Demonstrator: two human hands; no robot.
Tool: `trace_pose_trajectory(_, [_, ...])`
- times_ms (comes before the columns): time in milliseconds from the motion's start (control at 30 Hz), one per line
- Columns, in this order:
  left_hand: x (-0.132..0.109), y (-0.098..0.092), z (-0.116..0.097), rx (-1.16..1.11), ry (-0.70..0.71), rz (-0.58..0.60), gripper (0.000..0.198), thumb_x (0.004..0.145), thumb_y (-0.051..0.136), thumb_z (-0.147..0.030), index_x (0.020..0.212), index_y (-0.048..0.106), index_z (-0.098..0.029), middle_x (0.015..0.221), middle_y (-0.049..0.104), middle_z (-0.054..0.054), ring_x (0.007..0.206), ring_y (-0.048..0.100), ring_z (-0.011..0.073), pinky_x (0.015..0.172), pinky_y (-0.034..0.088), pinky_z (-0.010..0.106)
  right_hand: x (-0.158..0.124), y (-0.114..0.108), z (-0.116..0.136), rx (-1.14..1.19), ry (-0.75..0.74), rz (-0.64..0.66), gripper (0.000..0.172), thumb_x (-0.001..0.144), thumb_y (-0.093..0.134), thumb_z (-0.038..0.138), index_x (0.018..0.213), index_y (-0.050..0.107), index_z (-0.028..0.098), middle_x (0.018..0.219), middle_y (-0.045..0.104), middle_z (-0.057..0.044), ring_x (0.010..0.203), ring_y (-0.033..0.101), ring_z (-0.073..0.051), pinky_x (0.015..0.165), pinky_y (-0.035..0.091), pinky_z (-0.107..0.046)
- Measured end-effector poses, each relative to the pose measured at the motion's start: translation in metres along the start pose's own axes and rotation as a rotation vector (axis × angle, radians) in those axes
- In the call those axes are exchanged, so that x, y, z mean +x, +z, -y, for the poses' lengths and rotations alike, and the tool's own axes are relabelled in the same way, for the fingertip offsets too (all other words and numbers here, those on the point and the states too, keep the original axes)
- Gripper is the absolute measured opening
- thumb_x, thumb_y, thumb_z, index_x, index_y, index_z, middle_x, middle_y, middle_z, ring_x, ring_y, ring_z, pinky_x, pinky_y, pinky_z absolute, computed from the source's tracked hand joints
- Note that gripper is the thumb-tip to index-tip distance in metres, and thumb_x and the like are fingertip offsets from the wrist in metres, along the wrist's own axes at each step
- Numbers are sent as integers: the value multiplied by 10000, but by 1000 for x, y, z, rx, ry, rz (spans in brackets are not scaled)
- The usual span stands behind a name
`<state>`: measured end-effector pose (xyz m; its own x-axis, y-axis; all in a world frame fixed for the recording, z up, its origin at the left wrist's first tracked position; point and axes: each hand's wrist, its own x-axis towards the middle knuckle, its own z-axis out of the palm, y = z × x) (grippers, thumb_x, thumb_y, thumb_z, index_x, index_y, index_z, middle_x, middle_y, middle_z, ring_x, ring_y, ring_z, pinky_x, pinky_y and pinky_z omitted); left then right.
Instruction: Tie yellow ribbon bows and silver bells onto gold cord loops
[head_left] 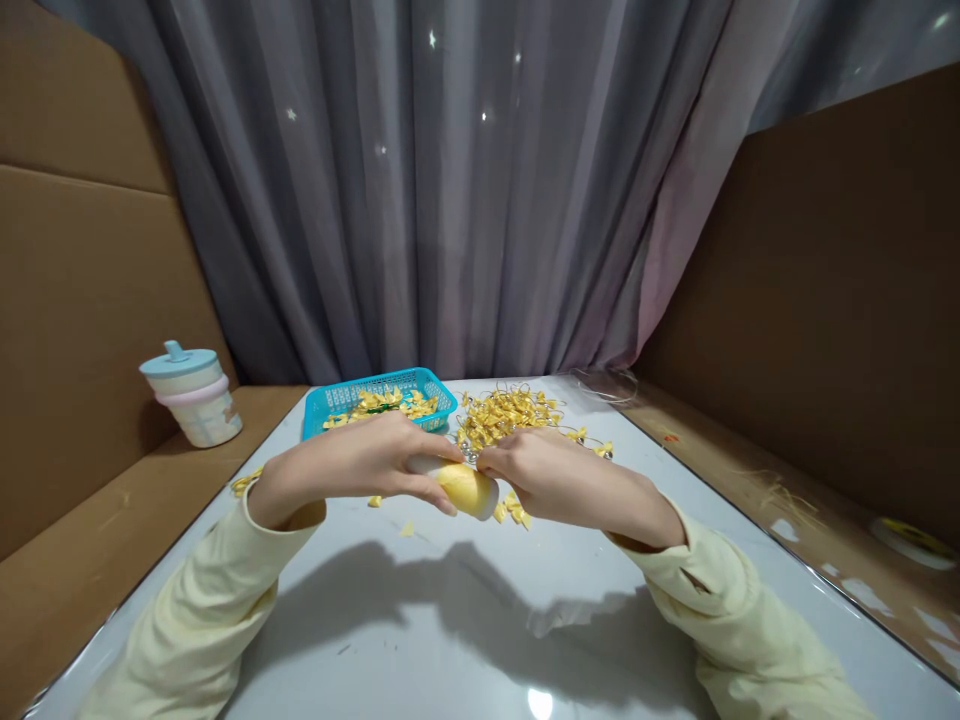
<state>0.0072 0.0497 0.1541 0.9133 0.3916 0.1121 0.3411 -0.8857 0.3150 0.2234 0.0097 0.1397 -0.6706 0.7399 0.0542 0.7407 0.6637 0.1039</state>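
My left hand is wrapped round a yellow spool with white ends, held above the middle of the table. Thumb and fingers lie along its sides. My right hand is closed in a pinch at the spool's upper right side; what its fingertips grip is too small or hidden to name. Just behind the hands lies a heap of small yellow ribbon bows with thin loops and silvery bits. A few loose yellow bows lie under the right hand.
A blue plastic basket holding yellow bows stands behind my left hand. At the left is a cup with a blue lid. Clear thin strands lie at the back right. Cardboard walls flank the white table; a grey curtain hangs behind.
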Motion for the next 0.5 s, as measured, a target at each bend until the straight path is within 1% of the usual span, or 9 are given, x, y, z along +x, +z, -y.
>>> trace_pose_trajectory(200, [1,-3,-4,22,-114,88,397,819,533,-521,1085,627,-242,627,578,-35,531,481,88,515,295,188,-1,-3,-1,-31,14,-10,227,640,469,-22,769,552,145,659,601,-29,543,460,-110,468,194,-235])
trace_pose_trajectory(267, [1,-3,-4,43,-139,93,409,816,531,-529,1099,623,-248,630,581,-34,554,494,95,518,293,188,-2,-3,-2,-27,19,-30,228,640,465,-18,775,545,148,671,604,-29,549,462,-113,468,193,-239])
trace_pose_trajectory(400, [2,-3,-2,54,-141,80,425,814,529,-536,1110,623,-247,649,598,-28,573,506,99,519,291,189,-3,-2,-5,0,-2,-84,237,667,448,-23,806,536,147,703,603,-32,574,480,-112,478,210,-239])
trace_pose_trajectory(500, [2,-3,-1,51,-109,88,408,825,515,-530,1091,631,-243,637,590,-30,535,480,92,508,287,194,-4,-3,-6,20,-24,-71,231,704,438,-16,824,542,152,724,607,-33,589,492,-113,479,219,-235])
